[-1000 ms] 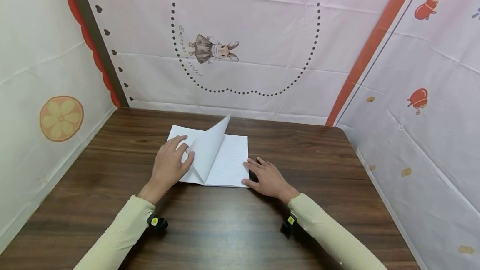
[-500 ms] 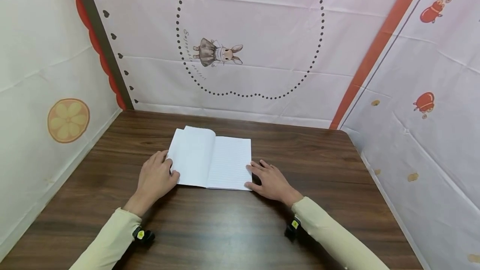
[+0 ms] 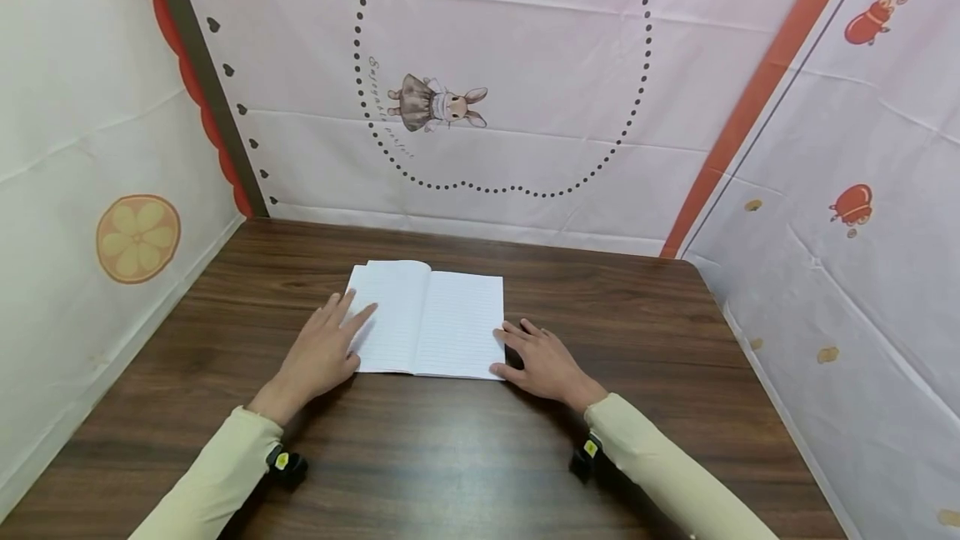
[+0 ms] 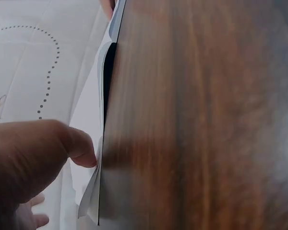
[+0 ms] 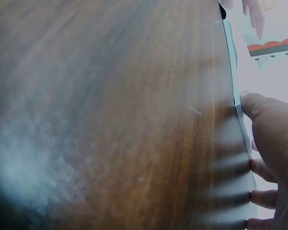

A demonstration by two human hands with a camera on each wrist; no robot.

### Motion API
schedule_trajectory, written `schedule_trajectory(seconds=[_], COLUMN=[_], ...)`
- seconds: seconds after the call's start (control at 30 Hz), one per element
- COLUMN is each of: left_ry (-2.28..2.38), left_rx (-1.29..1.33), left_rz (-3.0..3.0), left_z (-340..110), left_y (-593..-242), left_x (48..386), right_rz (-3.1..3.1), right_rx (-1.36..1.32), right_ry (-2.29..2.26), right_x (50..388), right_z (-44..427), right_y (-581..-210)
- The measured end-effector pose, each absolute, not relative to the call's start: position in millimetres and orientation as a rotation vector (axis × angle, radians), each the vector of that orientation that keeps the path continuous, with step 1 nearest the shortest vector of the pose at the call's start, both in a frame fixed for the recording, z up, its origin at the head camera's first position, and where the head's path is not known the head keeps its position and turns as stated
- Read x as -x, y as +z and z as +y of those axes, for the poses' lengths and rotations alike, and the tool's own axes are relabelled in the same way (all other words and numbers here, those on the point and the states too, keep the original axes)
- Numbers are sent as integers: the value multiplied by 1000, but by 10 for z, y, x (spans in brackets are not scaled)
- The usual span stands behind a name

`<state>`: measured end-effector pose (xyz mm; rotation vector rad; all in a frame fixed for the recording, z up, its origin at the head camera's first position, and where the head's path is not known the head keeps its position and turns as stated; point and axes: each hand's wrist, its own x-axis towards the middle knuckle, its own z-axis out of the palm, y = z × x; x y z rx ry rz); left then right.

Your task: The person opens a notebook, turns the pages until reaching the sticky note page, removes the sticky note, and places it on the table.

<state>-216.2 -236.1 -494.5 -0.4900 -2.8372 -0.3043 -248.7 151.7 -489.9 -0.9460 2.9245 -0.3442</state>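
An open notebook (image 3: 459, 325) with white lined pages lies on the brown wooden table. My left hand (image 3: 318, 354) rests at its left edge, fingers spread over the left page and the thumb near the lower left corner. In the left wrist view, the thumb of the left hand (image 4: 43, 151) touches the page edges, which fan apart slightly there. My right hand (image 3: 546, 362) lies at the right edge, its fingertips on the margin of the right page. The right wrist view shows the thumb of the right hand (image 5: 273, 134) on the notebook's edge.
The wooden table (image 3: 450, 457) extends all round the notebook. A printed white cloth wall (image 3: 525, 90) stands behind it, with more cloth at the left and right. A black wrist camera (image 3: 287, 467) hangs under the left sleeve, another (image 3: 585, 458) under the right.
A raised page has turned over to the left and now lies on the left side. My left hand moved left, then its fingers spread onto the page. The right hand stays at the right edge.
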Motion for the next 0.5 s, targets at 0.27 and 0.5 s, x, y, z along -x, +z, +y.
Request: schedule_trajectory(seconds=[0.27, 0.5], left_ry=[-272, -368], left_rx=[793, 718], left_rz=[-2908, -2992], left_z=[-2386, -2481], left_y=[-4948, -4928], left_x=[2145, 2066], right_rz=[2917, 2916], right_rx=[942, 946], right_ry=[-369, -367], right_x=[2485, 2485], right_z=[1527, 1523], right_y=[-4893, -4887])
